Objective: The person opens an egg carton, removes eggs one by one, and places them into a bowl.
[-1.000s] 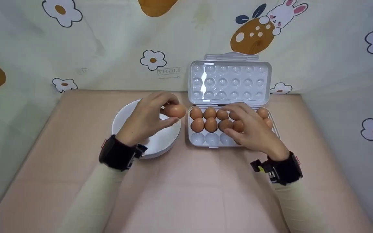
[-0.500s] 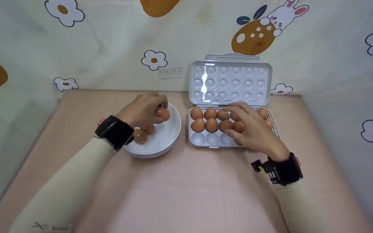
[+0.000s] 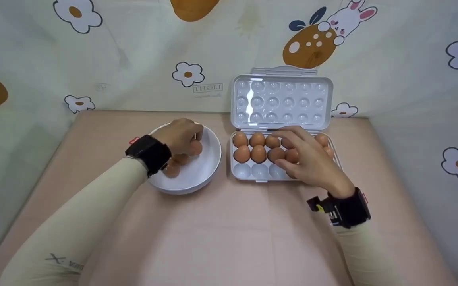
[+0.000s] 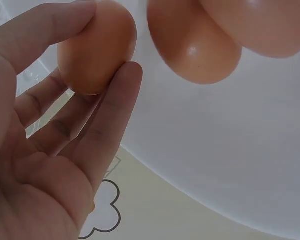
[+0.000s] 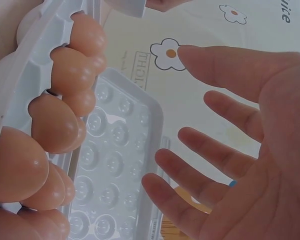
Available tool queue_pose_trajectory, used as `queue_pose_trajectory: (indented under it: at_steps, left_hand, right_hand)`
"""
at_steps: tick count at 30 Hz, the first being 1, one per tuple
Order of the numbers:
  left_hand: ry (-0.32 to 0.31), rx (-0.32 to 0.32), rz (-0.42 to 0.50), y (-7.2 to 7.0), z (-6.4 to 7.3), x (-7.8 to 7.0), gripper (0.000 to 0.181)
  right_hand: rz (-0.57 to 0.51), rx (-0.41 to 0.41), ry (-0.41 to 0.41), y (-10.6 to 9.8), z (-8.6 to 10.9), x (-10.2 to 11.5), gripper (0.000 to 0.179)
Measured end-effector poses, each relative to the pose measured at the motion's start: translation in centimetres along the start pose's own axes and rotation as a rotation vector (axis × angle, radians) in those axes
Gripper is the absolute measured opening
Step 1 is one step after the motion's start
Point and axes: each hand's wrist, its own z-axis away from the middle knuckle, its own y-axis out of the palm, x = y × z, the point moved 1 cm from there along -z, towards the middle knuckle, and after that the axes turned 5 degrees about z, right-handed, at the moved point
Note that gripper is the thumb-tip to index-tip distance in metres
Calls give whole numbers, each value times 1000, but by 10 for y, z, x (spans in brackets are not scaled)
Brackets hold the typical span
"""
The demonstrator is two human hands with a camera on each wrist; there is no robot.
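Observation:
My left hand is inside the white bowl. It pinches a brown egg between thumb and fingers, held low in the bowl. Two more eggs lie on the bowl's left side, beside the wrist. My right hand hovers over the right part of the egg box, fingers spread and holding nothing. In the right wrist view its thumb and fingers stand apart from the eggs. Brown eggs fill the visible back and middle rows; this hand hides some cups.
The box's dimpled lid stands raised at the back, near the printed wall cloth. A pinkish cloth covers the table. In the front row of the box, several cups on the left hold no egg.
My left hand has carried its egg left and down from above the bowl's right rim into the bowl. The two eggs lying there have come into sight. My right hand stays in place.

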Motion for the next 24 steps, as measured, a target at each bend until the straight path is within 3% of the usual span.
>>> queue_pose_trajectory:
  at_steps: [5, 17, 22, 24]
  left_hand:
    - [-74, 38, 87, 4, -1, 5, 30]
    - [-138, 84, 77, 11, -4, 11, 28]
    - [-196, 101, 163, 10, -1, 11, 28]
    - [-177, 96, 159, 9, 0, 10, 29]
  right_hand:
    - [5, -3, -8, 0, 0, 0, 63]
    - [17, 9, -14, 1, 0, -2, 64]
    - [9, 13, -20, 1, 0, -1, 64]
    - [10, 7, -29, 1, 0, -1, 63]
